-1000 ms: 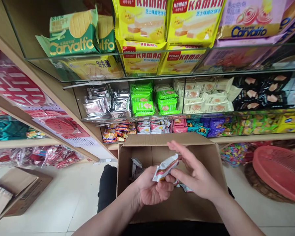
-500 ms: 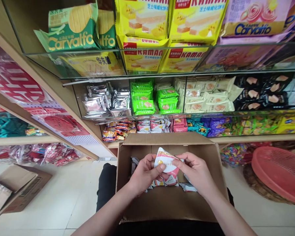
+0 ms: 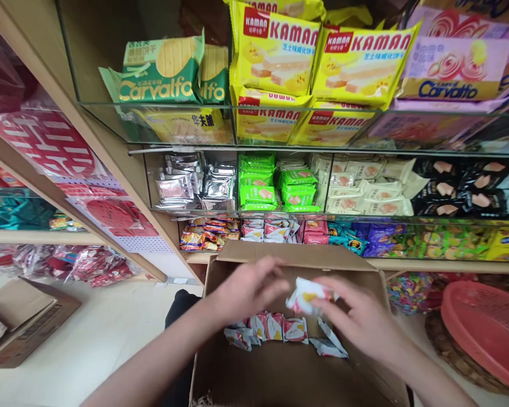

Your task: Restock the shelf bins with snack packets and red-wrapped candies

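My right hand pinches a small white and pink snack packet with a yellow patch, holding it above the open cardboard box. Beside it on the left is my left hand, a little smeared by motion, its fingers curved and apart with nothing visible in them. Below both hands, similar snack packets lie in a row inside the box. More loose packets rest toward the box's right side.
Glass-fronted shelves hold yellow wafer packs, green packets and black packets. On the lowest shelf are white and pink packets. A red plastic basket is at the right; another cardboard box lies on the floor at left.
My left hand has let go of the packet and moved up and apart from it. My right hand keeps the packet, now tilted and slightly to the right. The view has shifted.
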Motion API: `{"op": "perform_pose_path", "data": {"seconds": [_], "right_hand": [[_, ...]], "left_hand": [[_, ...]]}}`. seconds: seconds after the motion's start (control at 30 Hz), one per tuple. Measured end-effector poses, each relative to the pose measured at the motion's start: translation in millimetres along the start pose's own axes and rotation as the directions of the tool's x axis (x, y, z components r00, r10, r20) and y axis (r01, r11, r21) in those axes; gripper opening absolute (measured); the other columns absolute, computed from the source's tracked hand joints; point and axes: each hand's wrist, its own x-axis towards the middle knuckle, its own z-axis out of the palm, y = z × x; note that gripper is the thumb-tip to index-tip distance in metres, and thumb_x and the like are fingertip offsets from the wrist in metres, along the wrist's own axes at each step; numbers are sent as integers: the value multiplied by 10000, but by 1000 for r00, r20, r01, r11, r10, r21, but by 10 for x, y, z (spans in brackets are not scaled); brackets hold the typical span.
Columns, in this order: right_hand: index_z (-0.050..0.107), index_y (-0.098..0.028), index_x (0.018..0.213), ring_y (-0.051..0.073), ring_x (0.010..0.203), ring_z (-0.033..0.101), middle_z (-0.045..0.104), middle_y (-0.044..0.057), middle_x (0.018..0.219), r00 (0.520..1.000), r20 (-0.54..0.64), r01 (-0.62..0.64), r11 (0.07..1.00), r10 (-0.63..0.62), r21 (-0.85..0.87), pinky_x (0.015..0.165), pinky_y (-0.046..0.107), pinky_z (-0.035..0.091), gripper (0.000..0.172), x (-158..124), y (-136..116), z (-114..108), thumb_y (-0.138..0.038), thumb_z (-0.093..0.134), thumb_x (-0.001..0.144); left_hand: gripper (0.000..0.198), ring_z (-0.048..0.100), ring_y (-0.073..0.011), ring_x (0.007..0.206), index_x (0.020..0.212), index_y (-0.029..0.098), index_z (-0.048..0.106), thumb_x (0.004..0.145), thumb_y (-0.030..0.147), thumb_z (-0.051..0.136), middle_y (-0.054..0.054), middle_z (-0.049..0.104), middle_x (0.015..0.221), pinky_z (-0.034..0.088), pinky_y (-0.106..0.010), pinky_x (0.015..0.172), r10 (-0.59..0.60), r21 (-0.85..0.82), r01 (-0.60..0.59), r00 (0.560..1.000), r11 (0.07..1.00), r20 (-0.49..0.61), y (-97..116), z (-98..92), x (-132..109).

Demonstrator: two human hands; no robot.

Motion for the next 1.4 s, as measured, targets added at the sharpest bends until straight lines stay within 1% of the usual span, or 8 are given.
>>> {"op": "perform_pose_path", "data": {"seconds": [0.07, 0.13, 0.27, 0.43, 0.57, 0.8, 0.97, 1.4], "right_hand": [[511, -231, 1049, 185, 829, 550, 592, 48, 985, 983, -183, 1, 998, -14, -70, 705, 273, 417, 299, 198, 115, -125, -348, 485, 775], [462, -204, 1107, 191, 889, 529, 556, 70, 1053, 966, -239, 64, 988, -96, -139, 745, 284, 406, 339, 470, 228, -178, -320, 460, 788], [523, -189, 1030, 194, 944, 477, 571, 67, 976, 972, -68, 191, 929, -223, -316, 792, 284, 374, 254, 1074, 366, -19, -229, 450, 790], [479, -162, 1046, 182, 824, 525, 593, 78, 876, 998, 50, 50, 872, -29, -488, 672, 241, 351, 264, 1528, 433, 334, -151, 452, 784], [446, -142, 1058, 181, 817, 548, 588, 103, 897, 994, 101, 18, 845, 43, -535, 650, 236, 338, 251, 1643, 480, 506, -137, 409, 809], [494, -100, 1048, 213, 913, 542, 574, 161, 984, 985, 52, -105, 817, 163, -566, 736, 258, 351, 262, 1822, 612, 594, -189, 457, 804], [519, -103, 1043, 206, 902, 562, 610, 138, 957, 975, 50, -152, 816, 215, -558, 734, 246, 364, 283, 1894, 684, 602, -248, 470, 804], [541, -78, 1019, 239, 870, 578, 621, 186, 915, 964, 36, -206, 822, 264, -531, 686, 288, 387, 294, 1880, 633, 654, -255, 444, 804]], "left_hand": [[343, 503, -183, 1016, 1094, 166, 497, 828, 332, 359, -85, 559, 1099, 368, -282, 881, -46, 189, 57, 997, 980, -62, -197, -186, 201], [380, 444, -181, 1102, 1153, 147, 469, 838, 293, 313, -88, 504, 1193, 319, -283, 938, -117, 318, 98, 992, 943, 39, -431, -306, 430], [429, 357, -207, 1188, 1206, 163, 433, 805, 300, 362, -97, 395, 1302, 276, -329, 970, -329, 484, 168, 905, 859, 271, -816, -280, 840], [423, 211, -332, 1243, 1144, 253, 507, 753, 393, 433, -75, 246, 1382, 200, -530, 953, -400, 545, 203, 876, 814, 270, -1034, -55, 1006], [376, 166, -362, 1244, 1081, 292, 554, 737, 401, 449, -35, 238, 1390, 165, -570, 938, -399, 575, 214, 891, 790, 216, -1093, 8, 969], [417, 372, -305, 1117, 1115, 192, 502, 721, 321, 458, -124, 475, 1195, 281, -485, 906, -310, 581, 199, 946, 789, 97, -1114, 20, 979], [620, 304, -296, 1177, 1309, 244, 223, 736, 342, 440, -70, 314, 1345, 253, -468, 945, -233, 556, 147, 969, 818, 87, -1144, 96, 998], [638, 164, -348, 1242, 1338, 264, 147, 767, 442, 371, -31, 147, 1417, 160, -580, 940, -236, 584, 72, 949, 809, 210, -1174, 122, 1093]]}}
